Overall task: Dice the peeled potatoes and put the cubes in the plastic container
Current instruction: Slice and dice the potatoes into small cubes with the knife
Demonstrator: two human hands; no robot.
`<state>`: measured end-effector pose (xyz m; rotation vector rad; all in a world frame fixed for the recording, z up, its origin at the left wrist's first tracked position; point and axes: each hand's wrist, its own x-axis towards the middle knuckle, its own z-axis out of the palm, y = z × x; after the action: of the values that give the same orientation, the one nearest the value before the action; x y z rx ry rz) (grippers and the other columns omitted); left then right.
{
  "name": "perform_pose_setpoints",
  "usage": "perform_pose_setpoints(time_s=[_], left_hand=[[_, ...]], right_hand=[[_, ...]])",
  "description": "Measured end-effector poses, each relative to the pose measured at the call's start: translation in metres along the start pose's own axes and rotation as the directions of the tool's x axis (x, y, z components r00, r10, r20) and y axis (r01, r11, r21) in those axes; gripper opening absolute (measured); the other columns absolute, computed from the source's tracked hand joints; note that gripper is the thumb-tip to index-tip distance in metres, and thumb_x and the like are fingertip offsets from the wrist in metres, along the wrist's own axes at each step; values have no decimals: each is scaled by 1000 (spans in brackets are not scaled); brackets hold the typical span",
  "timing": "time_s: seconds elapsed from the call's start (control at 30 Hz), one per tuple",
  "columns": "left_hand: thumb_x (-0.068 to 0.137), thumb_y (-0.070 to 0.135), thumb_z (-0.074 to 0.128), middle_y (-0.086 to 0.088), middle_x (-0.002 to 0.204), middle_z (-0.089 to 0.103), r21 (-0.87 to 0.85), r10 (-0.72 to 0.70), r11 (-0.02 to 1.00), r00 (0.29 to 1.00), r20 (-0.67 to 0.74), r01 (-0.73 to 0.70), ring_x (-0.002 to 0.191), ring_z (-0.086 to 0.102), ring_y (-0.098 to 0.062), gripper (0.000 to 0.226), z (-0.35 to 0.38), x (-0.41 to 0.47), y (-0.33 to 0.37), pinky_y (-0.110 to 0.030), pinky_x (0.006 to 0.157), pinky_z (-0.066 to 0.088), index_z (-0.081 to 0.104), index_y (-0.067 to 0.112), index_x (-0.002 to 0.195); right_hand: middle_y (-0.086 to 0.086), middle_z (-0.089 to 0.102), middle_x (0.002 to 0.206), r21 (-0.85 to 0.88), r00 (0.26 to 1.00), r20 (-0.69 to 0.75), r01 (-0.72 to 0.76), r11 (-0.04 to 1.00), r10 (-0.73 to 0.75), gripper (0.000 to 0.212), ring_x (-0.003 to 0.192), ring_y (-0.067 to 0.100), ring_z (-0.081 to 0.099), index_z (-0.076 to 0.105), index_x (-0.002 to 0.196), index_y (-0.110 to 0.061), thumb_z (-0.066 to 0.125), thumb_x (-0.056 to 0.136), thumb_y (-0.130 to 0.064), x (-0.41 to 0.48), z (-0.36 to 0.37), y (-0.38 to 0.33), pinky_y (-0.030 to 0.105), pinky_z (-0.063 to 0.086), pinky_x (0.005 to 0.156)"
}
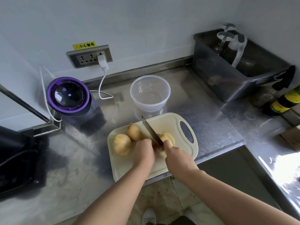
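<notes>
A pale cutting board [170, 122] lies at the steel counter's front edge. Two whole potatoes [122, 144] [134, 132] sit on its left part. A third potato [168, 138], with a pale cut face showing, lies mid-board. My left hand [143, 153] holds this potato down from the left. My right hand [177, 157] grips the handle of a knife [150, 129], whose blade points away and passes down into the potato. The clear round plastic container [150, 93] stands empty just behind the board.
A purple-topped appliance [68, 95] with a white cable [102, 88] stands at the left. A dark tub [227, 73] holding glasses fills the back right corner, with bottles [285, 101] beside it. A black appliance [14, 159] sits at the far left. Floor shows below the counter edge.
</notes>
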<state>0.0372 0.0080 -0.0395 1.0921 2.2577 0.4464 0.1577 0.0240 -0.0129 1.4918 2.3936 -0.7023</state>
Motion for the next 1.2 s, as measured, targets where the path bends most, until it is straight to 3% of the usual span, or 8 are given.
perform_pose_setpoints(time_s=[0.1,0.33,0.43,0.57,0.73,0.97,1.2], left_hand=[[93,8,46,-2,95,66,73,49,996,998,-51,-45,87,60,-22,23,0,-3,0,-26,65,36,68,17,91],[90,14,57,0,91,70,67,74,995,997,-3,-73,88,64,-22,15,2,0,-1,-29,70,47,72,18,93],[91,17,60,9,68,58,13,59,998,997,50,-59,74,56,-16,14,-3,-2,2,-23,63,40,67,20,79],[94,12,57,12,54,44,-73,26,997,998,64,-21,50,38,2,33,-4,-3,4,-9,44,31,49,21,63],[92,12,59,13,53,44,-109,15,994,999,36,-11,50,38,2,34,-4,-4,3,-9,42,29,50,23,61],[87,16,62,5,79,67,-49,48,998,998,45,-46,79,61,-18,13,-2,-2,0,-21,67,41,75,17,84],[87,18,61,9,72,61,-44,41,998,999,29,-40,72,55,-15,14,1,0,-2,-21,59,36,75,18,83]], right_hand=[[2,45,70,0,1000,2,-12,1000,12,32,70,25,58,29,121,-18,36,95,0,3,5,-1,35,42,58],[3,51,72,35,1000,-26,-1,999,2,39,68,26,60,29,128,-20,36,95,-2,1,-2,3,35,45,57],[1,46,69,48,997,-77,32,998,-28,36,71,30,60,29,127,-17,35,95,-3,-5,-8,2,38,43,59],[0,45,69,21,996,-83,46,999,-44,39,71,27,59,24,131,-18,34,97,-3,-9,-13,-2,37,48,62],[2,48,70,19,998,-65,14,1000,-13,44,67,25,60,24,133,-21,35,95,-1,-10,-9,-4,36,50,59],[4,52,73,23,999,-53,-6,1000,8,46,68,26,63,25,133,-22,36,94,0,-9,-3,-5,40,56,64],[3,46,71,10,999,-39,-1,1000,2,47,64,22,57,23,132,-22,34,93,1,-7,-2,-6,34,48,57]])
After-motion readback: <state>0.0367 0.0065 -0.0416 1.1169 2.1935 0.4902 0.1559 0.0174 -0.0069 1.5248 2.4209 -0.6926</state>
